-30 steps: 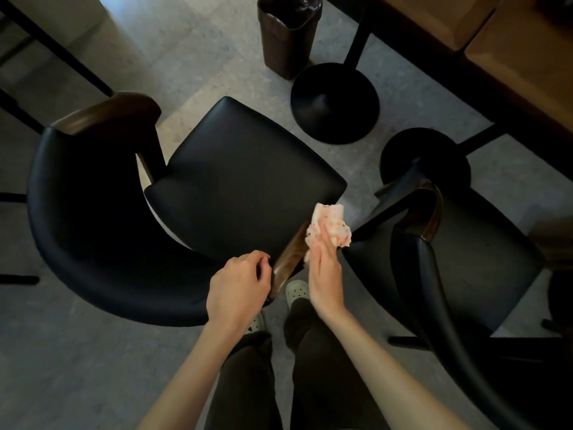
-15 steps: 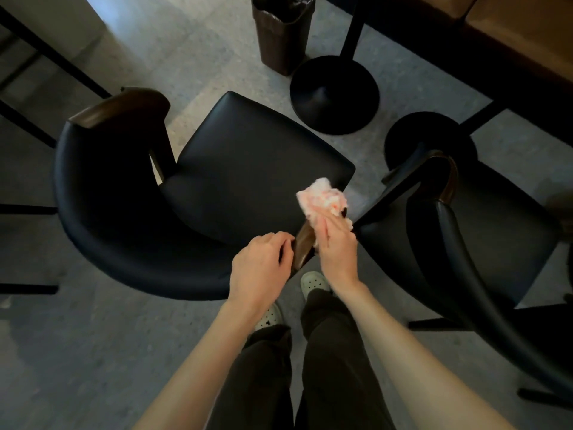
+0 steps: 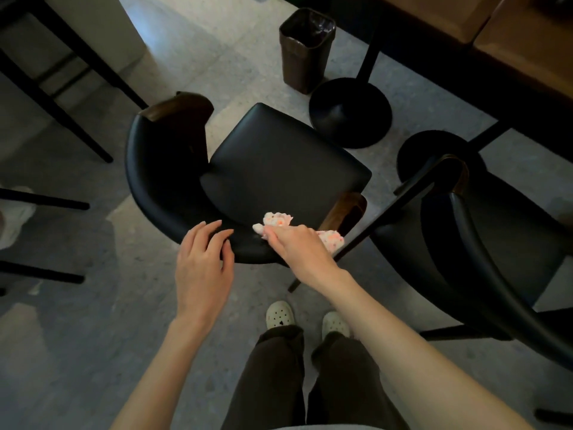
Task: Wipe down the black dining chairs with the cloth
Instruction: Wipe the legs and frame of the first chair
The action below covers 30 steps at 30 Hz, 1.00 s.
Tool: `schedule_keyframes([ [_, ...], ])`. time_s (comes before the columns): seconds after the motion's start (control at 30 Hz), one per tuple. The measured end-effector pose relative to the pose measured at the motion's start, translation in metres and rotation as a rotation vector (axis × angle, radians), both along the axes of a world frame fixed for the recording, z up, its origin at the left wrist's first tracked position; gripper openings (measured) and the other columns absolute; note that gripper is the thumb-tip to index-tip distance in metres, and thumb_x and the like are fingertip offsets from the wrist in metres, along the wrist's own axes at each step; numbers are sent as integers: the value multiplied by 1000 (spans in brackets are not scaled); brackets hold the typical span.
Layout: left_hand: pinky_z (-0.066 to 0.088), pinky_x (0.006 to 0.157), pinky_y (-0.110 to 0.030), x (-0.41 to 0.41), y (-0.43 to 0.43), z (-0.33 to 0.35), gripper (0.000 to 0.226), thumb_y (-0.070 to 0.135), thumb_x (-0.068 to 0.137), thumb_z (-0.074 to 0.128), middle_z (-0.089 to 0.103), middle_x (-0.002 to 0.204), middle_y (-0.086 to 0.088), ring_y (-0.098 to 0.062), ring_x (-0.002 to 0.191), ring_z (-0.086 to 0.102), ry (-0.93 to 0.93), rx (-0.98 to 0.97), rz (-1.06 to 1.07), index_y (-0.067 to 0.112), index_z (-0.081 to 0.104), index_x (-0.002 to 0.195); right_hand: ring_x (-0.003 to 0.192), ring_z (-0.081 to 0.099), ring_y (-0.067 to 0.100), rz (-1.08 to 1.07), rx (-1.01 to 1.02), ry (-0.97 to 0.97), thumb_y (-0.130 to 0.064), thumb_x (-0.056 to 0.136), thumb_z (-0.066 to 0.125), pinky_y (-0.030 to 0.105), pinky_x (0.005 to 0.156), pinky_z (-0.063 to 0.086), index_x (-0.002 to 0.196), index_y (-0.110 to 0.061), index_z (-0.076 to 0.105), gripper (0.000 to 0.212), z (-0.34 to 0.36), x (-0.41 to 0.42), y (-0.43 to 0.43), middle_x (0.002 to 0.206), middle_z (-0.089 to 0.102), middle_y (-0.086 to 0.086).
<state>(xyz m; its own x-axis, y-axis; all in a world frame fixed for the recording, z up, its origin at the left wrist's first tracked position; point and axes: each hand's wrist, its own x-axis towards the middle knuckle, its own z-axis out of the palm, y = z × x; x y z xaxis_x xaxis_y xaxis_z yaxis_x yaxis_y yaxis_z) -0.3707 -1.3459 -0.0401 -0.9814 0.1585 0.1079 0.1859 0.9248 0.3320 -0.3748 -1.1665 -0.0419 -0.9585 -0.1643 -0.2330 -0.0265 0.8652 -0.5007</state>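
Note:
A black dining chair (image 3: pixel 279 162) with a curved padded backrest and brown wooden arm ends stands in front of me. My right hand (image 3: pixel 297 246) presses a crumpled pink-and-white cloth (image 3: pixel 276 220) onto the top of the backrest near its right wooden end. My left hand (image 3: pixel 203 259) rests on the backrest just to the left, fingers spread and fairly straight. A second black chair (image 3: pixel 483 243) stands close on the right, its backrest toward me.
Two round black table bases (image 3: pixel 350 113) sit on the grey floor beyond the chairs, under a wooden table (image 3: pixel 511 35) at the top right. A brown waste bin (image 3: pixel 305 48) stands behind. Black furniture legs (image 3: pixel 62 72) cross the left side. My feet are below the chair.
The right hand has carried the cloth from the right wooden arm end leftward onto the padded backrest. The left hand let go of the arm end and moved left, fingers now spread.

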Motion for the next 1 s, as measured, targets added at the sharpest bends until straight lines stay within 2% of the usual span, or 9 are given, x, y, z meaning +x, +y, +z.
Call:
schedule_keyframes([
  [0.13,40,107,-45,9,-5,5,31,11,91,60,55,134,-13,-29,130,44,-26,-26,73,7,63,122,124,53,22,66,-185,-70,-30,104,38,41,98,45,132,-20,58,36,5,6,-6,135,59,0],
  [0.23,37,111,-45,19,-7,7,37,17,95,55,48,143,-11,-27,138,37,-97,-33,121,11,56,132,135,40,13,166,-112,-73,-28,103,41,34,108,38,139,-23,51,37,5,13,27,145,49,-6],
  [0.37,31,113,-42,36,-11,10,47,19,97,52,35,153,-7,-23,144,27,-153,-22,156,16,43,143,119,56,21,138,-33,-92,-22,105,38,38,99,45,143,-22,44,39,7,17,42,134,56,4],
  [0.53,18,116,-38,48,-18,17,56,19,99,48,18,159,2,-20,148,14,-255,-75,150,22,27,151,92,65,32,169,-95,-124,-22,103,37,49,79,53,129,-23,52,30,15,17,4,105,65,14],
  [0.63,17,118,-38,46,-27,23,58,18,100,44,13,160,6,-17,148,9,-298,-57,119,22,21,153,81,66,28,84,-322,-125,-24,104,38,46,76,52,115,-14,61,27,32,14,-9,91,67,13],
  [0.77,15,118,-36,32,-44,27,61,17,100,43,8,161,6,-16,149,6,-305,-53,103,22,16,154,99,61,-1,-74,-537,23,-20,103,44,16,84,45,124,-12,64,30,56,-9,-21,113,66,-7],
  [0.87,19,118,-36,17,-61,25,62,16,98,45,8,161,3,-17,149,7,-285,-49,92,18,17,154,122,43,-3,-31,-582,37,-22,104,43,-2,96,26,136,-12,55,36,67,-40,-52,135,56,-3],
  [0.93,20,119,-36,7,-74,21,63,15,98,45,9,161,2,-18,149,8,-284,-40,89,15,16,154,134,40,5,-19,-576,5,-25,105,40,1,101,22,140,-13,50,39,62,-63,-82,144,50,1],
  [1.0,22,119,-37,-2,-89,16,63,13,97,46,10,161,1,-18,149,8,-286,-39,63,13,17,153,140,35,14,-35,-549,-58,-26,105,37,14,108,22,144,-14,44,42,48,-83,-110,149,44,3],
])
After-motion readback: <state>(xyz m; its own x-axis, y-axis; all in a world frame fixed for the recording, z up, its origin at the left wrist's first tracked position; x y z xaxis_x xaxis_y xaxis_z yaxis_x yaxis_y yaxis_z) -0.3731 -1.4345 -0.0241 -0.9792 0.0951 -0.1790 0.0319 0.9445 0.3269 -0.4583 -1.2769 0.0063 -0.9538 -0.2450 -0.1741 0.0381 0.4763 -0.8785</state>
